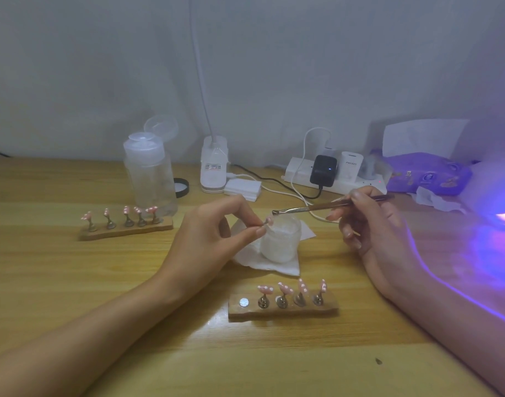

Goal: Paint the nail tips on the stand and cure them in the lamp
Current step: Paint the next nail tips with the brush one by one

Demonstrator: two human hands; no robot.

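Pink nail tip [269, 220] sits pinched in the left hand [214, 239]; the right hand [371, 224] grips a brown-handled brush [331, 207], its head just beside the tip.

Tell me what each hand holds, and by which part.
The left hand pinches a nail tip by its peg, between thumb and forefinger. The right hand grips the brush by its handle.
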